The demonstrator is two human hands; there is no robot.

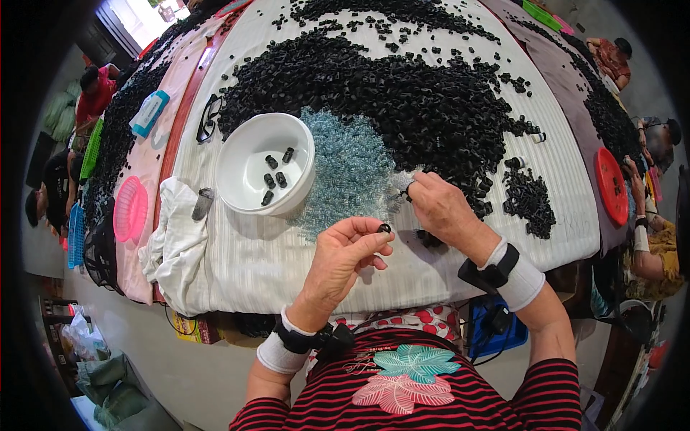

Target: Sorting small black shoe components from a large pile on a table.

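My left hand (350, 251) is closed in a pinch on a small black ring-like part (384, 228), held above the near side of the table. My right hand (445, 207) is at the right edge of a pile of small translucent bluish pieces (345, 169), its fingers drawn together. Something dark shows at those fingertips, but I cannot make out what it is. To the left of the pile, a white bowl (233, 161) holds several short black cylindrical parts (280, 179). Behind the pile spreads a large heap of black parts (374, 86).
Eyeglasses (209, 118) lie left of the bowl, with a white cloth (176, 226) nearer me. A smaller heap of black parts (530, 203) sits at the right. Pink basket (130, 208) and red tray (610, 187) stand on side tables, where other people work.
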